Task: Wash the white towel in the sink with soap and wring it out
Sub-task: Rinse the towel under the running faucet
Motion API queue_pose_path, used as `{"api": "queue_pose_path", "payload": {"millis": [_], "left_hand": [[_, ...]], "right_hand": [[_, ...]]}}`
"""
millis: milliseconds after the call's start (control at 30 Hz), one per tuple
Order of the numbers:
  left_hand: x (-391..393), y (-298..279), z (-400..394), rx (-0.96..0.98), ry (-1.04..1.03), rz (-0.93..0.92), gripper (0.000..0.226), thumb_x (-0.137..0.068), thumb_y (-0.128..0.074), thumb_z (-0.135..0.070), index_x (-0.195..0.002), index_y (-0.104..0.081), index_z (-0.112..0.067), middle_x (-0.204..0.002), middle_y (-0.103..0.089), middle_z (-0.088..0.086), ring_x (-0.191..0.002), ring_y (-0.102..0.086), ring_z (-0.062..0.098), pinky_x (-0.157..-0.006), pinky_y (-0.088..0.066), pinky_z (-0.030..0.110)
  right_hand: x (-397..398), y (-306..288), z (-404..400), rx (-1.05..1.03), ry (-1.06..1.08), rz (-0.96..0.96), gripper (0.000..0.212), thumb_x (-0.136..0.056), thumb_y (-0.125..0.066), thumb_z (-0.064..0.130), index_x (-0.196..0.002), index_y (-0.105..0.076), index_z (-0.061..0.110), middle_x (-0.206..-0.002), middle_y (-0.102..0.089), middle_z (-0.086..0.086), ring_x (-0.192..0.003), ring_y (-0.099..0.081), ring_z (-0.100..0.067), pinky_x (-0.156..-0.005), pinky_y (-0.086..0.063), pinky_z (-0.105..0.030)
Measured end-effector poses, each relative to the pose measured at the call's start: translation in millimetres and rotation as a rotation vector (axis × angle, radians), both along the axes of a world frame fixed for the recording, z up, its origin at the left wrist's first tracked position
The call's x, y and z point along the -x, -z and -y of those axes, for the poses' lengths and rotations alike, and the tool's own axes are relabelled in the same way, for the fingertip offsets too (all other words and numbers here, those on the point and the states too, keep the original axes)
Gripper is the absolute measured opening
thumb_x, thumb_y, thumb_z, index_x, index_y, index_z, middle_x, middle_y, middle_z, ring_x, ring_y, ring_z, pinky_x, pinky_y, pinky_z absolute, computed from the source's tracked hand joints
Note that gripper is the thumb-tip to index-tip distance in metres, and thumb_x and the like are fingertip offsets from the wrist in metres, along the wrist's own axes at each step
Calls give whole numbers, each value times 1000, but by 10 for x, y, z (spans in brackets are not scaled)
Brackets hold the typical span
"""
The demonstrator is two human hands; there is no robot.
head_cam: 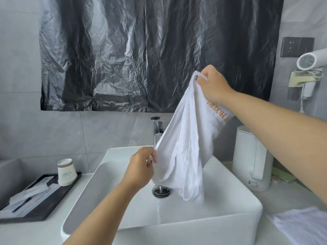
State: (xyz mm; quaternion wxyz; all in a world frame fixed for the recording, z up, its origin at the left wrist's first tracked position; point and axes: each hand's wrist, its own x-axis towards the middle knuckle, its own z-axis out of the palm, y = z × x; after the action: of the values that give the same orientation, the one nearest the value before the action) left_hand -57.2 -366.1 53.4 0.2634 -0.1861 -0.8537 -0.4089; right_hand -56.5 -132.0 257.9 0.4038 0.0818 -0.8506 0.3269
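The right hand (211, 84) pinches the top corner of the towel (185, 138) and the left hand (141, 167) pinches its edge, so it hangs over the sink (230, 200), where a weak pinch could drop it.
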Motion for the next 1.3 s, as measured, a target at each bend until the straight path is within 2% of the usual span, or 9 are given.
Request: {"api": "queue_pose_path", "payload": {"millis": [133,267,433,567,733,867,1067,1200,1300], "left_hand": [[-82,14,9,128,25,137,50,-86,-42,10,-104,-79,-19,-94,-65,-9,-84,-56,9,-70,-36,0],[-182,-34,-177,5,24,356,19,-76,-53,-24,-63,-63,-15,-62,-51,-3,-60,-45,18,-53,-39,23],[-266,33,-325,234,66,376,58,-65,-91,-43,-110,-64,-18,-107,-49,-2,-79,-52,4,-54,-43,11],[-216,182,-264,263,66,155,19,-82,-78,-27,-97,-72,-18,-112,-43,-3,-109,-57,19,-76,-38,14],[-191,338,-63,219,83,-386,17,-86,-58,-21,-81,-71,-11,-125,-50,0,-111,-55,20,-77,-52,31],[-251,340,-66,434,209,-639,16,-80,-57,-5,-94,-65,-8,-101,-63,0,-89,-60,23,-74,-44,34],[-240,346,-277,596,158,-429,68,-65,-58,-2,-129,-42,-19,-73,-55,-7,-68,-51,20,-65,-38,33],[-238,314,-456,639,179,-222,80,-72,-42,3,-144,-34,-32,-105,-57,-3,-99,-48,21,-84,-29,37],[-187,337,-584,637,181,23,75,-83,-53,-12,-148,-28,-38,-117,-43,-3,-113,-36,20,-86,-21,36]], "right_hand": [[65,46,-178,-4,59,8,9,-99,-41,18,-101,-46,11,-103,-51,-8,-93,-45,-22,-72,-29,-30],[116,119,-136,-41,42,14,8,-100,-40,17,-102,-45,11,-101,-50,-6,-91,-44,-20,-72,-29,-29],[158,68,-98,-59,39,-9,7,-100,-40,18,-99,-42,12,-101,-50,-7,-91,-44,-21,-72,-29,-28],[171,31,-109,-63,54,-10,7,-100,-41,17,-98,-41,11,-101,-49,-8,-90,-43,-22,-71,-29,-29],[205,45,-130,-13,92,5,5,-100,-40,15,-99,-40,11,-102,-49,-8,-91,-44,-22,-73,-31,-30],[230,64,-94,1,88,18,6,-101,-41,17,-100,-40,11,-103,-49,-9,-91,-44,-22,-73,-31,-30],[241,32,103,-64,56,21,14,-101,-41,17,-106,-45,4,-102,-51,-10,-89,-48,-22,-83,-44,-42],[241,-28,163,-64,45,2,15,-102,-41,19,-106,-44,5,-102,-51,-9,-90,-48,-22,-82,-43,-39],[238,-74,166,-38,36,-19,14,-102,-40,19,-106,-45,7,-101,-51,-6,-91,-47,-19,-79,-39,-33]]}}
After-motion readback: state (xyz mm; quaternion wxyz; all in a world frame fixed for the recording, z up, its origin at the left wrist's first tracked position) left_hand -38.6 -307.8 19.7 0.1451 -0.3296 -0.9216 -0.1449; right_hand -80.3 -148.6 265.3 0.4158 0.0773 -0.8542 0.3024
